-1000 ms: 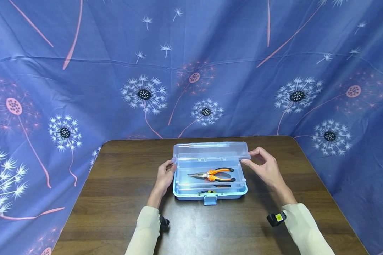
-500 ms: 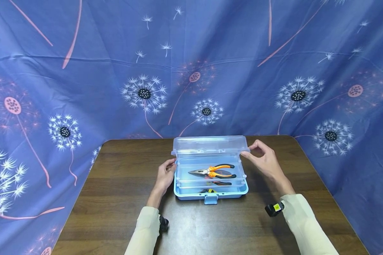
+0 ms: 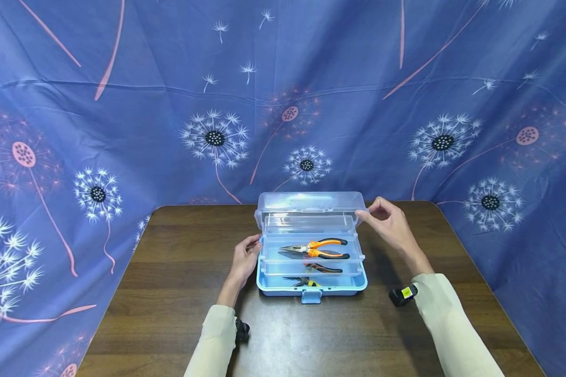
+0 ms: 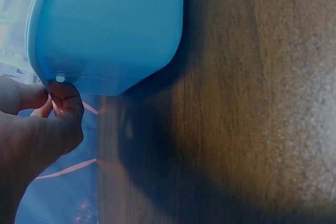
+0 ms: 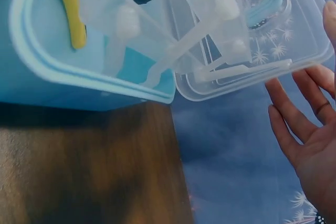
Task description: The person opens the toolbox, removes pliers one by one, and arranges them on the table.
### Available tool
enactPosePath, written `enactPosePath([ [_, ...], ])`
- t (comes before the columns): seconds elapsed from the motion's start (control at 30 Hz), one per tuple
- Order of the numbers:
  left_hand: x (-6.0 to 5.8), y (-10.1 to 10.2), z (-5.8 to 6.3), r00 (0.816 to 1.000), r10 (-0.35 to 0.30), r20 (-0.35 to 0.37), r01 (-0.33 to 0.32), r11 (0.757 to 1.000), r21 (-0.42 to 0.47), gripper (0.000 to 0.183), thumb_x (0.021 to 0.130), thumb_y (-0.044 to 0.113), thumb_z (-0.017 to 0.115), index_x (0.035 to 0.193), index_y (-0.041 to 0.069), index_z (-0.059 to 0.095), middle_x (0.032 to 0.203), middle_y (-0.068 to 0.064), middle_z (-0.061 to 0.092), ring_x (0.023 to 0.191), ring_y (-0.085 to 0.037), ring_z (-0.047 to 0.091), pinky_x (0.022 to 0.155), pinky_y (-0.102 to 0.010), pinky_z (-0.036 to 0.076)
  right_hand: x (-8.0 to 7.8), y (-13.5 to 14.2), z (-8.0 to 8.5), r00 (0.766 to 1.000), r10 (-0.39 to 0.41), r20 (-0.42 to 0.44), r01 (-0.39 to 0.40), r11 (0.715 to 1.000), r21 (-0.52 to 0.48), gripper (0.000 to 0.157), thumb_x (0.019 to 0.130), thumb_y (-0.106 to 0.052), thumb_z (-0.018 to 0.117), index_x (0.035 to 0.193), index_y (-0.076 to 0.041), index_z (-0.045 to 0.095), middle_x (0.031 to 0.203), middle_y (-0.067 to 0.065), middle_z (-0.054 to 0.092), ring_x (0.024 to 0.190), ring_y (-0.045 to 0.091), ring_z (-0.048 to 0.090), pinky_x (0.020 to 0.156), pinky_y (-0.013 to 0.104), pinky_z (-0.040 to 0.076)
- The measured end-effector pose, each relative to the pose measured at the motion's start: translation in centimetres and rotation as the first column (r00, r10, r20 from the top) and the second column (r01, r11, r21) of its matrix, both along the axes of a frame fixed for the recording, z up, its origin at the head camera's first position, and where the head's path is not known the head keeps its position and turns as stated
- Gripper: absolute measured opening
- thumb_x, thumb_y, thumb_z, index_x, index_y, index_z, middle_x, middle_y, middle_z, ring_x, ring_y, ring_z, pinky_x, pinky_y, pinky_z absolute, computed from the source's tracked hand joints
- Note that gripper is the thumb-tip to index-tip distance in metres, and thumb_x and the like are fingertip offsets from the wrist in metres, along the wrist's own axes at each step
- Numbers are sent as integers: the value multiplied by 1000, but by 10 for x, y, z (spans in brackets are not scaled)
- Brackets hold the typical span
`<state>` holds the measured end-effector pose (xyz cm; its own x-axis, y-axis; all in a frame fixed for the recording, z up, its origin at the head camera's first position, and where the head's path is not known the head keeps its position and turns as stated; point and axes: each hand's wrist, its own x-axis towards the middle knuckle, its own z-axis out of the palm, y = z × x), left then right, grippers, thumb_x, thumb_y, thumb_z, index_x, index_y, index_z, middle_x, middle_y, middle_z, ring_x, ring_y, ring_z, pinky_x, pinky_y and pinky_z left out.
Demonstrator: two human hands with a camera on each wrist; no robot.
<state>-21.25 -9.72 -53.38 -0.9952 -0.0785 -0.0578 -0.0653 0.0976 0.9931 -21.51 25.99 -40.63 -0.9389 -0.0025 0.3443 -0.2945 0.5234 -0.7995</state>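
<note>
1 table, 1 toolbox, apparently 3 pliers

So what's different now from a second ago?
The right hand lifted the lid farther up and back. The trays swung back with it, carrying the orange pliers, so the yellow pliers show more. Nothing was let go. The left hand still pinches the box, which stayed put.

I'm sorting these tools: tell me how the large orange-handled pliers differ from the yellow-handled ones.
The orange pliers have orange-and-black handles; the yellow pliers show bright yellow.
The orange pliers sit in a clear tray; the yellow pliers lie lower, in the bottom of the box.
The orange pliers look larger, though part of the yellow pliers may be hidden.
Both point their noses left in the head view.
</note>
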Motion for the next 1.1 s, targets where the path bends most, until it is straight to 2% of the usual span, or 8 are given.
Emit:
enactPosePath([
  [0.07, 0, 0, 0, 1000, 2, 4, -2, 1000, 3, 32, 103, 1, 55, 133, -6, 63, 122, -19, 62, 108, -29, 60, 86, -22, 47, -6, 0, -1, 1000, -9, 18, 9, 1000, -12, 26, 94, -17, 76, 86, 1, 60, 79, 9, 57, 71, 13, 49, 61, 23, 40],
  [0.27, -1, 1, 0, 1000, 7, 9, -7, 1000, 2, 32, 103, 3, 55, 133, -4, 64, 120, -17, 62, 104, -21, 59, 85, -22, 48, -38, 5, -26, 996, -91, 20, 91, 995, -36, 33, 96, -35, 74, 91, -5, 62, 84, 5, 59, 72, 16, 48, 61, 25, 38],
  [0.47, -1, 2, -1, 1000, 22, 13, -22, 1000, 11, 31, 103, 2, 55, 133, -3, 65, 118, -17, 63, 103, -21, 59, 86, -22, 48, -57, 4, -38, 987, -146, 61, 150, 986, -71, 43, 99, -47, 66, 96, -4, 64, 95, 5, 65, 82, 18, 58, 68, 22, 45],
  [0.63, 0, 2, -1, 1000, 25, 12, -25, 999, 21, 32, 103, 0, 55, 132, -4, 65, 118, -16, 63, 103, -21, 59, 85, -21, 47, -62, 3, -44, 989, -102, 106, 119, 977, -179, 45, 105, -40, 59, 104, 5, 62, 100, 15, 66, 87, 20, 66, 73, 20, 53],
  [0.8, -1, 3, -1, 1000, 32, -2, -31, 999, 31, 31, 103, 1, 55, 132, -7, 63, 118, -18, 63, 102, -22, 59, 84, -20, 47, -64, 4, -58, 990, 5, 141, 35, 960, -279, 42, 110, -28, 50, 121, 11, 57, 113, 29, 63, 93, 19, 67, 80, 24, 58],
  [0.93, 0, 4, 1, 1000, 31, 0, -31, 999, 26, 32, 104, 0, 54, 133, -11, 60, 120, -22, 63, 105, -24, 59, 84, -19, 46, -61, 7, -69, 979, 62, 195, -14, 970, -242, 41, 111, -24, 47, 141, 3, 52, 127, 30, 60, 103, 19, 65, 92, 35, 56],
  [1.07, 10, 6, 21, 1000, 25, 8, -25, 1000, 17, 32, 103, -2, 52, 133, -14, 59, 120, -26, 62, 107, -29, 59, 87, -24, 47, -58, 8, -72, 975, 99, 201, -62, 981, -184, 46, 108, -8, 52, 152, -1, 45, 134, 30, 57, 111, 22, 61, 91, 25, 55],
  [1.1, 10, 6, 20, 1000, 28, 11, -28, 999, 15, 32, 103, -2, 52, 133, -14, 59, 120, -26, 62, 107, -30, 59, 87, -25, 48, -57, 7, -73, 973, 109, 202, -71, 980, -185, 49, 107, -4, 52, 154, -2, 43, 135, 31, 56, 114, 25, 60, 89, 22, 54],
])
